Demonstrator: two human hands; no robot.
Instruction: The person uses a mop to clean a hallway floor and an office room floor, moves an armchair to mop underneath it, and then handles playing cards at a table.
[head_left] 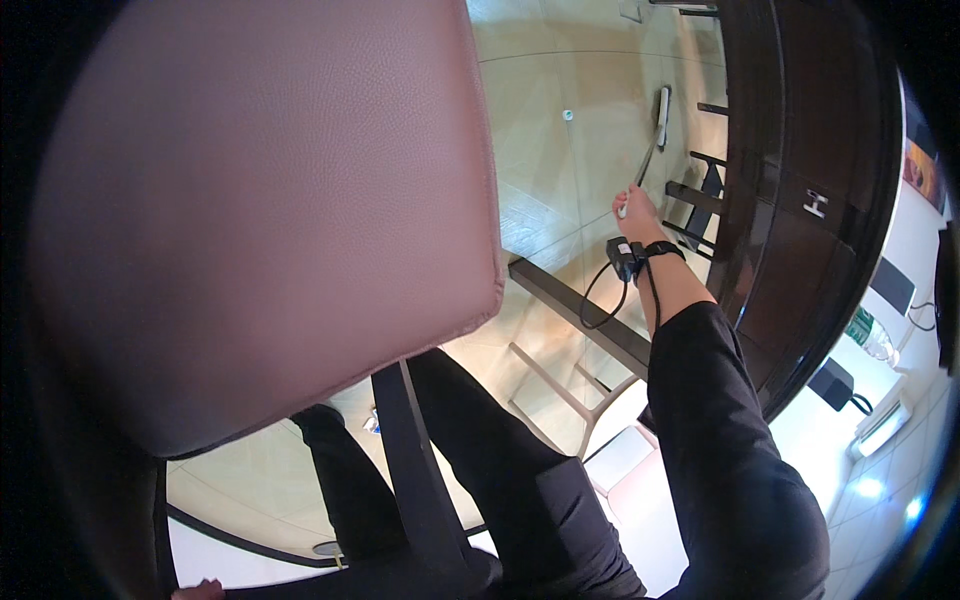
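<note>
My right hand [636,208] is reaching down and away, closed around the thin handle of a flat-headed floor-cleaning tool [663,120]. The tool's long, narrow head is pale with dark edges and lies on the tiled floor [540,160] beside the dark wooden furniture; I cannot tell whether it is a broom or a mop. A small white-and-blue scrap [568,115] lies on the floor left of the head. Only a sliver of my left hand [197,590] shows at the lower left edge, its fingers mostly hidden.
A large pinkish-brown padded chair [270,220] fills the left, with a dark leg [580,315] nearby. Dark furniture [800,200] runs along the right; a bottle [872,335] stands on a white surface beyond. More small litter [373,421] lies near my foot.
</note>
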